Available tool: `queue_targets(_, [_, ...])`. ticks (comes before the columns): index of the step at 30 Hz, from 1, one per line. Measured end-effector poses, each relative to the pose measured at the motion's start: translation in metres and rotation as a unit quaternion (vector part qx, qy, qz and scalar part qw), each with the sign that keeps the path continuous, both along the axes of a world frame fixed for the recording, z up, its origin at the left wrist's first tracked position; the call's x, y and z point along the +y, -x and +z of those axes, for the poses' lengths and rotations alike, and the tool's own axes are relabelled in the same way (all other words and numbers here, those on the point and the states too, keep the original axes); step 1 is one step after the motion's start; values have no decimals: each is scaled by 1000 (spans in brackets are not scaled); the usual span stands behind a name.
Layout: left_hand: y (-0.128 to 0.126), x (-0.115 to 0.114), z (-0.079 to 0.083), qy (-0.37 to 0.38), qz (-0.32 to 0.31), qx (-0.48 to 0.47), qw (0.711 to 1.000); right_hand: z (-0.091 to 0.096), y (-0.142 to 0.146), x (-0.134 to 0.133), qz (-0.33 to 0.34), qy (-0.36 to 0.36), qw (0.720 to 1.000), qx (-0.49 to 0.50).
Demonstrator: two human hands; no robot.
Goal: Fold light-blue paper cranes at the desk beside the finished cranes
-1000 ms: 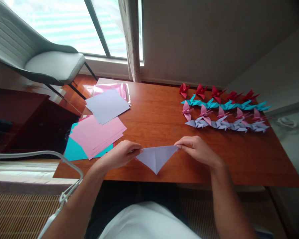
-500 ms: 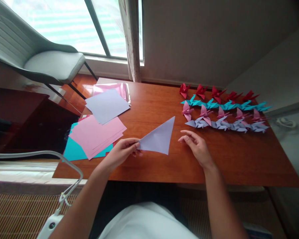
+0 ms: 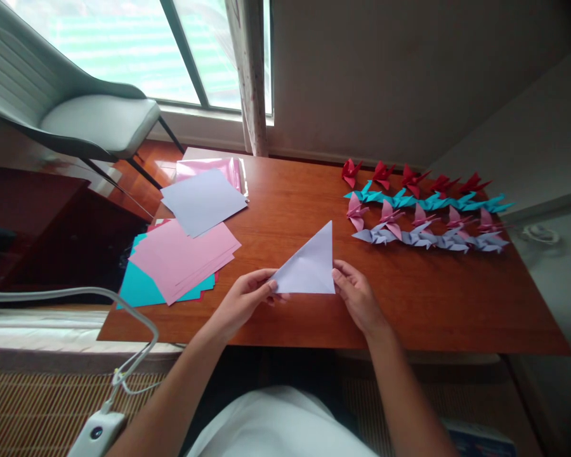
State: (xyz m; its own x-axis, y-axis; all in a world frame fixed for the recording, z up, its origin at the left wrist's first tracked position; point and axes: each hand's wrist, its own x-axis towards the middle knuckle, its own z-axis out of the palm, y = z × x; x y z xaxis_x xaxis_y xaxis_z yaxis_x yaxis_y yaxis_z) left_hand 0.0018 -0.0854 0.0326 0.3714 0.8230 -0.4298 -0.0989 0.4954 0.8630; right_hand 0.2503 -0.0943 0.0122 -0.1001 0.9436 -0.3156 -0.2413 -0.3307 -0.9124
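A lavender paper triangle (image 3: 310,266) lies near the front edge of the wooden table (image 3: 290,203), one tip pointing away from me. My left hand (image 3: 245,297) pinches its left corner. At the right corner, my right hand (image 3: 356,297) grips the paper with curled fingers. Both hands rest low over the table top.
Loose sheets lie at the left: lavender (image 3: 202,200), pink (image 3: 183,256), teal (image 3: 140,287), and a shiny pink packet (image 3: 209,169). Rows of folded paper cranes, red (image 3: 412,176), teal (image 3: 428,200), pink (image 3: 419,216) and lavender (image 3: 431,238), fill the right back. A grey chair (image 3: 95,124) stands beyond the table.
The triangle was turned from pointing toward me to pointing away. My right hand let go of it midway, then took hold of its right corner again.
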Motion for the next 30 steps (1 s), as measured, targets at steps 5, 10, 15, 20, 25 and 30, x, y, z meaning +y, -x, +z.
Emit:
queue_targets(5, [-4,-7,-5,43,8,-59,997,2,4,-3,-5,3,1000,2])
queue_targets(10, [-8,-10,-7,61,14,-80,995,4,5,-5,-18,16,999,41])
queue_targets(15, [-12,-11,-6,87,46,-89,991,5,5,-8,-33,19,998,40])
queue_targets(20, [-18,-13,-2,3,-6,16,1000,8,8,-8,-24,-2,999,-34])
queue_targets(25, [-30,-23,6,-252,-20,218,943,4,11,-8,-39,-33,991,-121])
queue_targets(30, [-46,-30,5,-378,-52,329,864,10,15,-11,20,-73,970,-230])
